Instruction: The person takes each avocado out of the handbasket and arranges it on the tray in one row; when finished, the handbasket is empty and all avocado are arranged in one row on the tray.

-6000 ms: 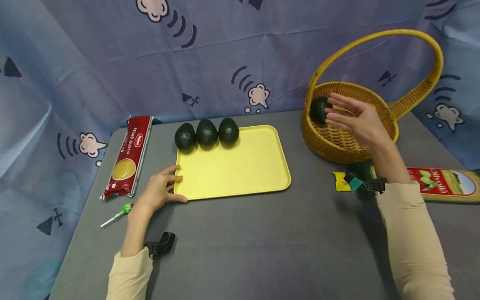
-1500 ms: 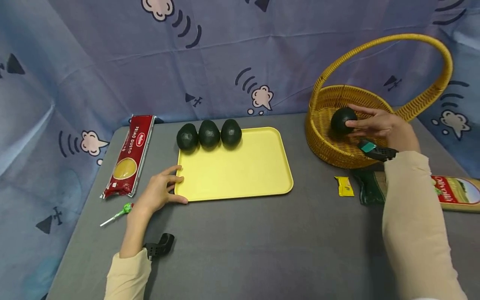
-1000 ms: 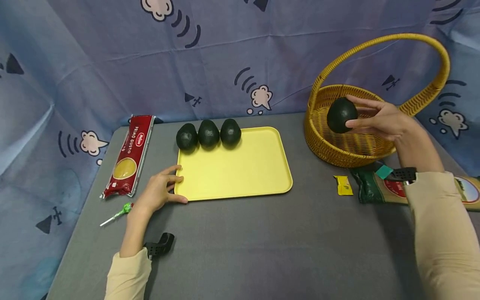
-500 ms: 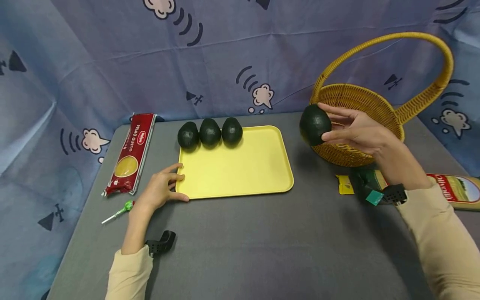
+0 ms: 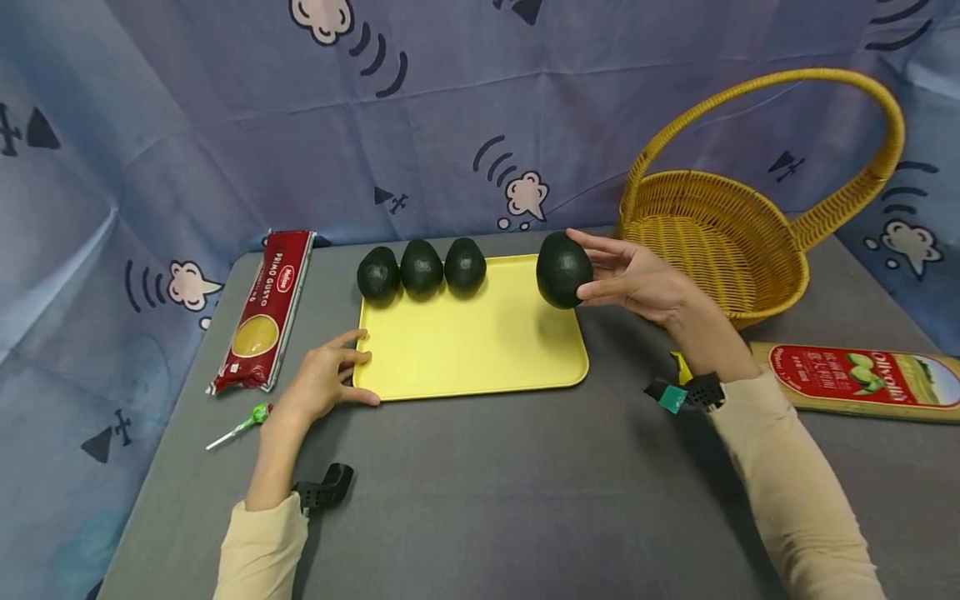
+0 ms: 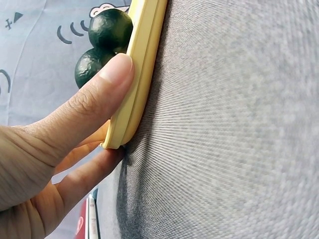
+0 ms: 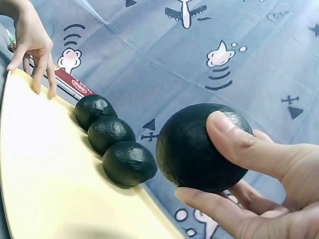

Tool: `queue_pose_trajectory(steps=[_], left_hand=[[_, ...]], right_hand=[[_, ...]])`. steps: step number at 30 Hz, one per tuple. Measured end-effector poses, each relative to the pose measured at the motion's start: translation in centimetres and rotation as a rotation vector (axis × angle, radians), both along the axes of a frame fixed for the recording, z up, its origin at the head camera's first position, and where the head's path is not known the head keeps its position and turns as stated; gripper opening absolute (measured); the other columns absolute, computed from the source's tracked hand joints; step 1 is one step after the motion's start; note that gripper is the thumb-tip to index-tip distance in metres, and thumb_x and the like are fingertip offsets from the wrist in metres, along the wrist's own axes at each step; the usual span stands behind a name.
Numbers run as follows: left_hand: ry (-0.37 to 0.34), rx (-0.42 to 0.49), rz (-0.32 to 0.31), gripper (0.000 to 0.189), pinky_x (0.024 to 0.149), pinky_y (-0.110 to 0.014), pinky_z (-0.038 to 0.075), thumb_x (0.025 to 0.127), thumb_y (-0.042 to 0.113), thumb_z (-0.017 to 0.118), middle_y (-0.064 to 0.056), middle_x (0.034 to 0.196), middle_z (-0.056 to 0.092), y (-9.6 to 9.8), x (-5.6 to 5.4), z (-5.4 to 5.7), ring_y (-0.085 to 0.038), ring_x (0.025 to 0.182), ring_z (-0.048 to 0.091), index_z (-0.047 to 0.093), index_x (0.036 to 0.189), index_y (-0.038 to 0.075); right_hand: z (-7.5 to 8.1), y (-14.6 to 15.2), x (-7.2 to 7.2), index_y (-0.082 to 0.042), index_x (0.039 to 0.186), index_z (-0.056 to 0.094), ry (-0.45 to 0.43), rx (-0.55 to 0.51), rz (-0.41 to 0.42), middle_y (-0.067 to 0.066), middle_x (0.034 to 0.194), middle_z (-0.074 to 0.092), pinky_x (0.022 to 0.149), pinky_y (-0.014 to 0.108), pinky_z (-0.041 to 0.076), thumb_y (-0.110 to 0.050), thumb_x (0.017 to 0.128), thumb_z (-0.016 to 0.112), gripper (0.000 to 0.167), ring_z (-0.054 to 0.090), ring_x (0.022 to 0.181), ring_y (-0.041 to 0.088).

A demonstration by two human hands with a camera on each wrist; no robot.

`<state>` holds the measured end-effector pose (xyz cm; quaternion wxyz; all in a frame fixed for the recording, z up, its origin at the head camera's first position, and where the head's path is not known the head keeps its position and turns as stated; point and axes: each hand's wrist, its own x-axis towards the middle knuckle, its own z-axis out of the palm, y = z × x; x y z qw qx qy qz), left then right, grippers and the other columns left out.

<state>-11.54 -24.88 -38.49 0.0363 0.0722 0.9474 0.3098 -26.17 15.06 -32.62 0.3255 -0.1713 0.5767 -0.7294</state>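
My right hand (image 5: 633, 279) holds a dark green avocado (image 5: 562, 271) above the right end of the yellow tray (image 5: 465, 342), which carries its shadow. In the right wrist view the thumb lies on the near side of the avocado (image 7: 199, 149), with fingers below and behind. Along the tray's back left edge, three more avocados (image 5: 422, 268) sit in a row. My left hand (image 5: 322, 379) grips the tray's front left corner. Seen from the left wrist, its thumb presses the rim of the tray (image 6: 134, 89) while fingers wrap the corner.
At the back right stands a yellow wicker basket (image 5: 705, 242) with a tall handle. A red pasta packet (image 5: 262, 312) and a green lollipop (image 5: 243, 423) lie left of the tray. A labelled Olivoila packet (image 5: 862, 379) and a small yellow wrapper (image 5: 681, 367), partly hidden, lie at right.
My right hand lifted the avocado out of the basket and carried it left, over the tray's right end. The left hand stays at the tray's corner.
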Motion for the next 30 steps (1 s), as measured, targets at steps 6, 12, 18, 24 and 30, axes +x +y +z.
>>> queue_pose_trajectory(steps=[6, 12, 18, 24, 30], left_hand=[[-0.004, 0.004, 0.0, 0.061, 0.086, -0.043, 0.054, 0.066, 0.009, 0.086, -0.023, 0.142, 0.044, 0.0, 0.1, -0.2, -0.036, 0.111, 0.06, 0.062, 0.116, -0.015], [-0.01, 0.01, 0.006, 0.06, 0.087, -0.042, 0.054, 0.067, 0.009, 0.086, -0.023, 0.142, 0.044, 0.1, 0.1, -0.2, -0.037, 0.113, 0.058, 0.062, 0.117, -0.015], [-0.012, 0.014, 0.005, 0.06, 0.086, -0.042, 0.054, 0.067, 0.009, 0.085, -0.023, 0.143, 0.043, 0.0, 0.0, -0.1, -0.037, 0.113, 0.058, 0.061, 0.117, -0.015], [-0.005, 0.001, 0.002, 0.061, 0.085, -0.041, 0.054, 0.067, 0.01, 0.086, -0.022, 0.143, 0.044, 0.0, -0.1, -0.3, -0.037, 0.111, 0.059, 0.062, 0.117, -0.014], [-0.023, 0.001, 0.014, 0.061, 0.086, -0.04, 0.054, 0.067, 0.01, 0.086, -0.021, 0.144, 0.043, 0.0, -0.1, -0.2, -0.037, 0.112, 0.058, 0.062, 0.117, -0.014]], right_hand=[[-3.0, -1.6, -1.5, -0.017, 0.148, 0.039, 0.005, 0.076, 0.081, 0.012, 0.142, 0.039, 0.084, 0.032, 0.057, 0.021, 0.082, 0.061, 0.079, 0.06, 0.112, 0.018], [-5.1, -2.4, -3.2, -0.017, 0.151, 0.034, 0.011, 0.153, 0.127, 0.018, 0.152, 0.022, 0.082, 0.032, 0.056, 0.017, 0.085, 0.06, 0.078, 0.054, 0.115, 0.022], [-5.9, -3.4, -4.4, -0.015, 0.152, 0.03, 0.005, 0.196, 0.109, 0.017, 0.157, 0.012, 0.093, 0.046, 0.052, 0.015, 0.087, 0.058, 0.077, 0.042, 0.128, 0.03], [-6.2, -4.4, -5.7, -0.013, 0.152, 0.027, -0.006, 0.189, 0.071, 0.019, 0.158, 0.009, 0.09, 0.044, 0.054, 0.017, 0.089, 0.052, 0.075, 0.065, 0.094, 0.023], [-6.1, -5.3, -6.7, -0.014, 0.152, 0.03, 0.0, 0.171, 0.028, 0.019, 0.154, 0.023, 0.087, 0.041, 0.056, 0.019, 0.088, 0.053, 0.075, 0.067, 0.088, 0.019]])
